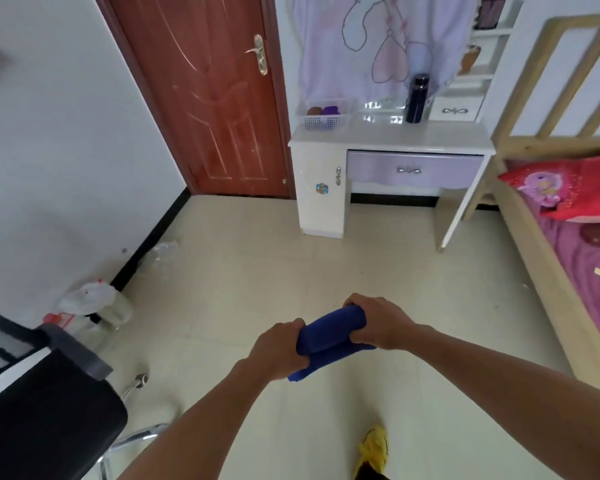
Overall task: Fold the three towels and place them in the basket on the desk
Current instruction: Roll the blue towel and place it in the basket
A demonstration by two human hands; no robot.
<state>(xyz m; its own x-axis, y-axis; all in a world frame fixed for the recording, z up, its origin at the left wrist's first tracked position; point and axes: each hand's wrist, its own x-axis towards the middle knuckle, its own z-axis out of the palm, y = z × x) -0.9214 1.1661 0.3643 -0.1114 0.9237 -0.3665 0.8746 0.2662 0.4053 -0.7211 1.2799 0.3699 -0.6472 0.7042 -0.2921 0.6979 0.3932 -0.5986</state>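
Observation:
A folded dark blue towel [328,336] is held in the air over the tiled floor, in front of me. My left hand [280,348] grips its near left end. My right hand [378,322] grips its far right end. A white mesh basket [324,122] stands on the left part of the white desk [388,138] across the room. A brown folded cloth and a purple one lie inside it. The desk is well ahead of my hands.
A dark bottle [417,98] stands on the desk. A brown door [208,95] is left of the desk, a bed [575,237] with a red pillow on the right. A black chair [45,403] and plastic bottles [90,306] sit at the left wall.

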